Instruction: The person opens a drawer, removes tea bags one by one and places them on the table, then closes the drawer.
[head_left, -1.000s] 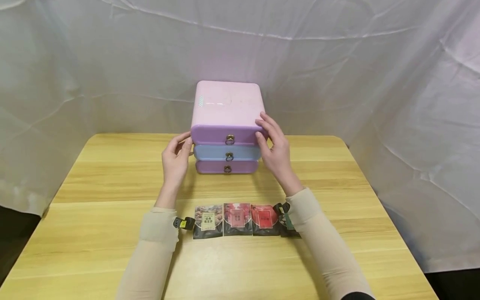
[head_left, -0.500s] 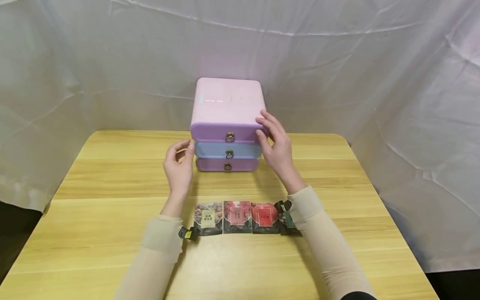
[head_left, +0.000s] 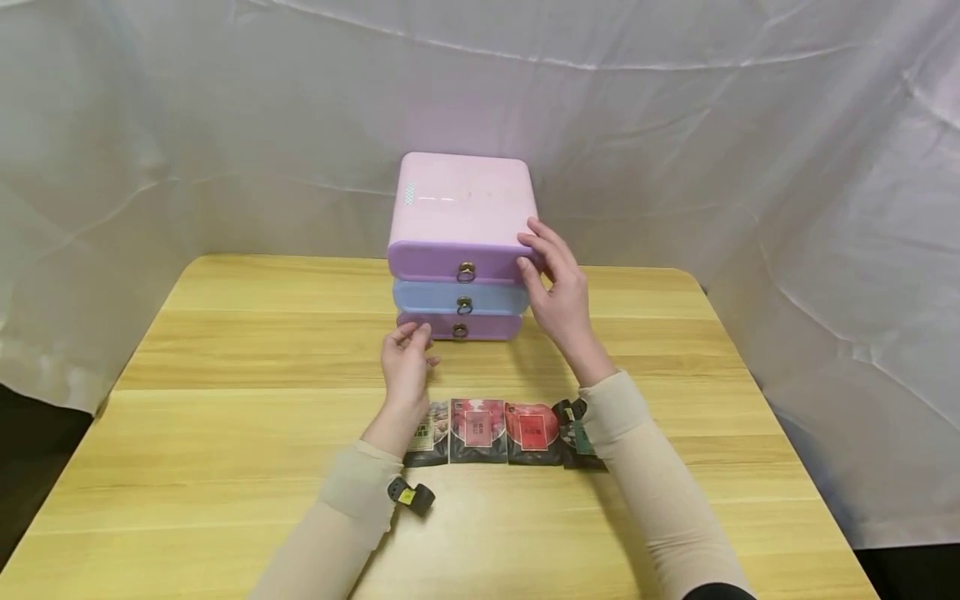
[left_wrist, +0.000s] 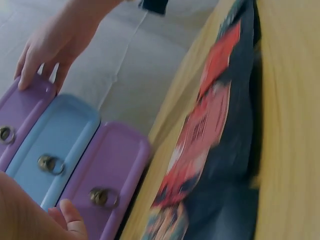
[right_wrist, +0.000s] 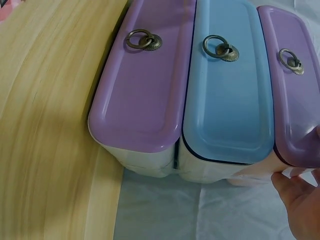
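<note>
A small cabinet (head_left: 461,204) with a pink top stands at the back of the table. It has three shut drawers with ring pulls: a top purple drawer (head_left: 450,265), a blue drawer (head_left: 435,297) and a bottom purple drawer (head_left: 487,327). My right hand (head_left: 534,250) rests its fingers on the cabinet's top right corner, beside the top drawer (right_wrist: 295,100). My left hand (head_left: 416,337) hovers with loosely curled fingers at the left end of the bottom drawer (left_wrist: 105,185) and holds nothing. The blue drawer (right_wrist: 227,95) sits between the two purple ones.
Several snack packets (head_left: 487,432) lie in a row on the wooden table (head_left: 225,433) between my forearms; my arms cover the outer ones in part. A white cloth backdrop (head_left: 712,167) hangs behind and to the sides of the table.
My left hand left the cabinet's left side and dropped down and to the right, to the bottom drawer's left end. My right hand stayed on the cabinet's right corner.
</note>
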